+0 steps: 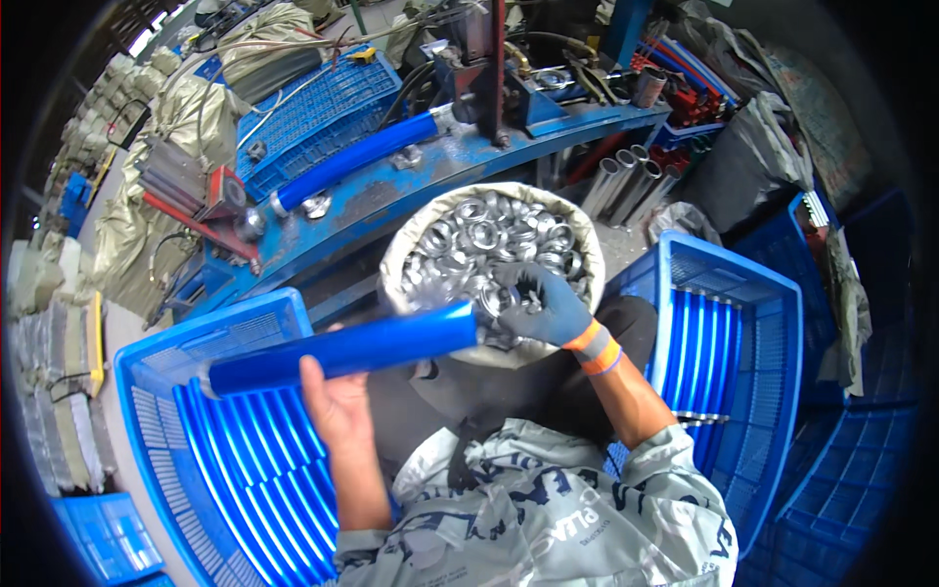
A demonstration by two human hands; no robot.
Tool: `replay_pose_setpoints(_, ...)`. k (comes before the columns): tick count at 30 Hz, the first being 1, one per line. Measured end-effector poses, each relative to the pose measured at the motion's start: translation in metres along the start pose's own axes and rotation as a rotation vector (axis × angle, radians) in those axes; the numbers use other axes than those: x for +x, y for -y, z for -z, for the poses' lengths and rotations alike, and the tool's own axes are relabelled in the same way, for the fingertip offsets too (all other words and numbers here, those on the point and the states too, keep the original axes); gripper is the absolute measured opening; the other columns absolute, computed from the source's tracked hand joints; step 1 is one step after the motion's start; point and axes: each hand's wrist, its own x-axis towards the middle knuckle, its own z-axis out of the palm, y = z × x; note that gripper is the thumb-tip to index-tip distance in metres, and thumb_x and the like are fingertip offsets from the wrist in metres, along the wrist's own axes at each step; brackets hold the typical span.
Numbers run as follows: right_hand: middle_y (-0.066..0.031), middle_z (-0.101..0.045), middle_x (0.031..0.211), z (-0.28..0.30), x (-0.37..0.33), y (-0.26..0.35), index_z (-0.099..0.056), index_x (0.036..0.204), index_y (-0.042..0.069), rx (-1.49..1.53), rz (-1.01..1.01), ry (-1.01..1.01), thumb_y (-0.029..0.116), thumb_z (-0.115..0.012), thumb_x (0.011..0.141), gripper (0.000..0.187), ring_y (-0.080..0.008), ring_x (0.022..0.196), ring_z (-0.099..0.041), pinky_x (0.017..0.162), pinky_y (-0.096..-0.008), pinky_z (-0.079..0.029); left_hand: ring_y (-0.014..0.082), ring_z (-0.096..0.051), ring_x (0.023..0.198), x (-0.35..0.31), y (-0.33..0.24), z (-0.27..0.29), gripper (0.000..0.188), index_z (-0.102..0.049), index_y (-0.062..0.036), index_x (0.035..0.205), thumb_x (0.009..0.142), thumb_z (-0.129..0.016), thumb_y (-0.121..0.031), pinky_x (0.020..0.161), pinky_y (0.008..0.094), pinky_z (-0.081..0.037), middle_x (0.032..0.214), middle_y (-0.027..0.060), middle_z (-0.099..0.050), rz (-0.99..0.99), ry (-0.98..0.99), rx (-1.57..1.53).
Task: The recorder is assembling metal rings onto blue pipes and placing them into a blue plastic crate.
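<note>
A shiny blue tube [342, 350] lies slantwise across my lap, its far end at the right. My bare left hand [337, 396] supports it from below, the thumb along its near side. My right hand [553, 305], in a dark grey-blue glove with an orange band at the wrist, is bent near the tube's right end. Its fingers close round a silvery metal ring [504, 296], partly hidden by the glove. Beneath is a round pale cloth sack [396, 256] filled with many loose metal rings [483, 233].
Blue crates of blue tubes stand at my left [122, 367] and right [794, 323]. Ahead runs a blue metal bench [372, 181] bearing another blue tube [357, 161] and machine parts. Bare metal tubes [626, 181] stand beyond the sack. Stacked crates [841, 479] fill the far right.
</note>
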Motion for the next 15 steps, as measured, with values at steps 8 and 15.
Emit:
replay_pose_setpoints(8, -0.0161, -0.073, 0.145, -0.034, -0.008, 0.036, -0.042, 0.174, -0.001, 0.873, -0.049, 0.046, 0.0, -0.088, 0.092, 0.094, -0.0213, 0.134, -0.071, 0.116, -0.0397, -0.059, 0.0339, -0.077, 0.13, -0.007, 0.017, -0.006, 0.056, -0.062, -0.0029, 0.154, 0.115, -0.075, -0.04, 0.111, 0.0531, -0.066, 0.142, 0.0187, -0.077, 0.049, 0.016, 0.015)
replay_pose_setpoints(15, -0.0145, -0.07, 0.156, -0.058, -0.007, 0.032, -0.054, 0.17, -0.005, 0.795, -0.174, -0.07, 0.001, -0.079, 0.104, 0.07, -0.0205, 0.14, -0.068, 0.124, -0.0372, -0.052, 0.0342, -0.077, 0.131, -0.008, 0.016, -0.004, 0.055, -0.062, -0.0026, 0.154, 0.115, -0.075, -0.04, 0.112, 0.0536, -0.065, 0.142, 0.0195, -0.076, -0.016, -0.024, 0.068)
